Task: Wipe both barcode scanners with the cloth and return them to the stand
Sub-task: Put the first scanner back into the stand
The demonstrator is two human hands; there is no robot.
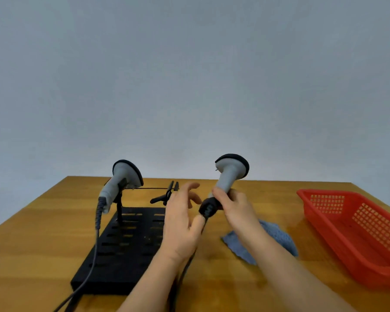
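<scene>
A grey barcode scanner (230, 174) with a black-rimmed head is held upright above the table; my right hand (234, 203) grips its handle. My left hand (182, 219) is beside it with relaxed fingers, its thumb by the black cable boot at the handle's end. A second grey scanner (122, 179) hangs in the left cradle of the black stand (119, 248). The stand's right cradle (167, 194) holds nothing. The blue cloth (277, 237) lies on the table under my right forearm, partly hidden.
A red plastic basket (358, 230) stands at the right of the wooden table (32, 244). Dark cables (88, 273) run from the scanners toward the near edge. A plain grey wall is behind.
</scene>
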